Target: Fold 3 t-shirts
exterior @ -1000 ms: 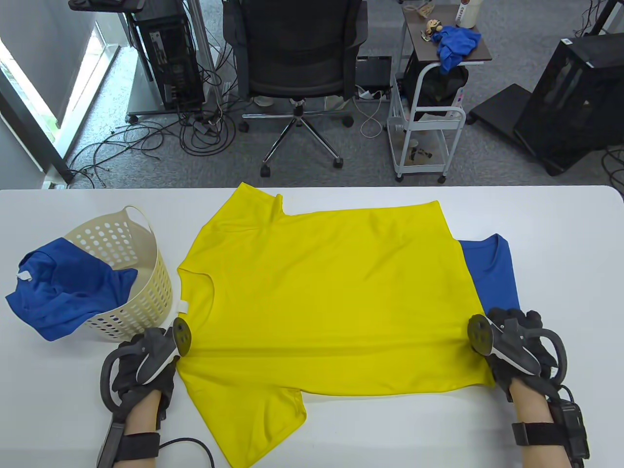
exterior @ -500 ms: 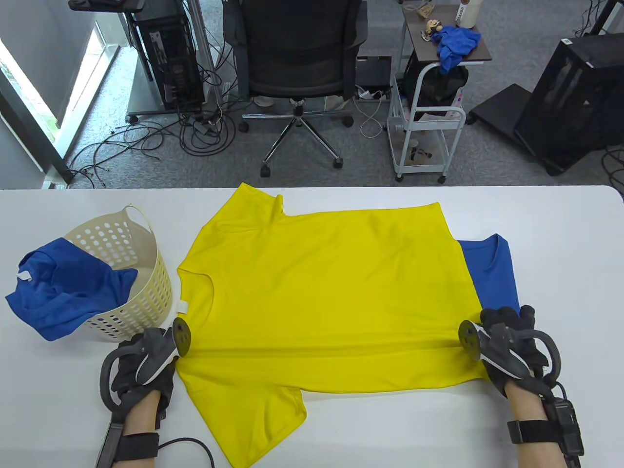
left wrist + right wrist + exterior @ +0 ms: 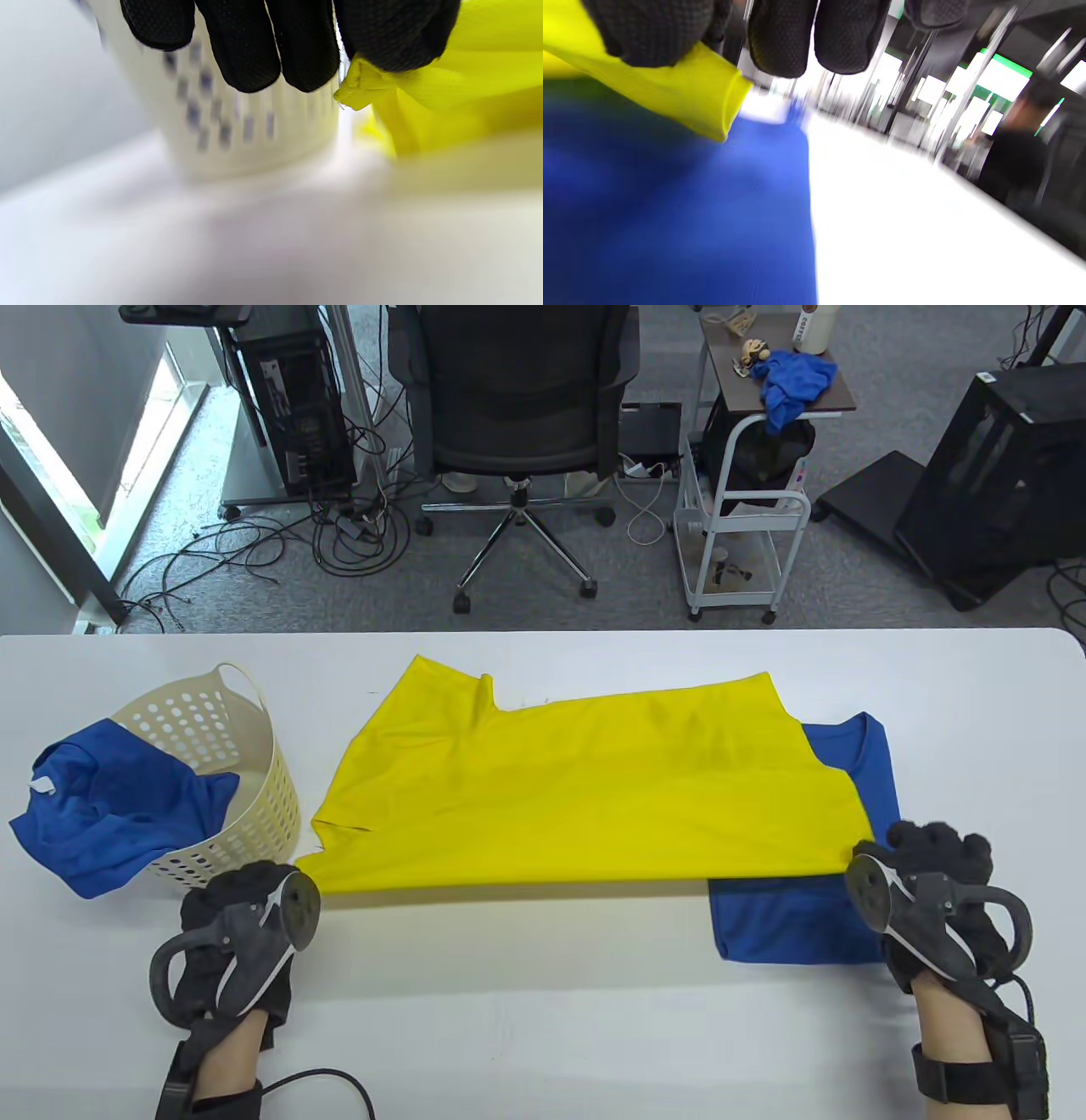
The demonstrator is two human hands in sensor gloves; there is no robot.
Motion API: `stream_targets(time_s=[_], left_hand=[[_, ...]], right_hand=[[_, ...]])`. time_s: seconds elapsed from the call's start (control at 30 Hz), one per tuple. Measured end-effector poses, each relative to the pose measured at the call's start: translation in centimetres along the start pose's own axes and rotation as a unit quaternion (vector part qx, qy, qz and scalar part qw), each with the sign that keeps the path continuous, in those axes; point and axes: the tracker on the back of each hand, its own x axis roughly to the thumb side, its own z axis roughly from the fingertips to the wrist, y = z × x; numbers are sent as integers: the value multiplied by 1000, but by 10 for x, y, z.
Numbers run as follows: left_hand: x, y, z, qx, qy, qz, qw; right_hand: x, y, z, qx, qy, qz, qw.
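Both my hands [image 3: 242, 933] [image 3: 933, 891] pinch yellow t-shirt [image 3: 585, 789] near edge, long axis left-right, rest lies beyond my fingers [image 3: 271, 46].

Basket [image 3: 237, 127] blurred; forearms cut off.

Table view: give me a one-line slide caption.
Both hands, left and right, lift the yellow t-shirt's near edge above a blue t-shirt.

i'm working in an office or lab space: grey carpet, a black mesh office chair [image 3: 517, 398] behind my white table [image 3: 543, 1044], and computer towers [image 3: 293, 398] with loose cables [image 3: 254, 551] trailing over the floor. a small rolling cart [image 3: 738, 543] stands beside the chair.
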Motion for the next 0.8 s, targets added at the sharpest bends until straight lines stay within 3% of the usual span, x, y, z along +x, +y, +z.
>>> stream_targets(time_s=[0.03,0.1,0.17,0.3,0.4,0.53,0.67,0.8], left_hand=[[2,-6,-1,-19,-7,-2,1000],[4,-9,-1,15,-9,1,1000],[11,-12,-2,17,-22,-1,1000],[32,-28,-11,-51,-48,-30,997],[31,-33,-20,-56,-11,-97,994],[20,-36,-24,-30,13,-83,996],[27,-20,-10,16,-28,-13,999],[77,6,25,51,-131,37,989]], right_hand=[[-1,5,-1,19,-1,-14,1000],[-6,5,0,-16,-5,-61,998],[-8,0,3,-40,-7,-93,995],[-2,0,6,-55,-23,-84,995],[2,0,6,-53,-35,-91,994],[7,4,6,-35,-65,-124,989],[13,3,8,-34,-90,-151,984],[20,2,10,-39,-109,-151,982]])
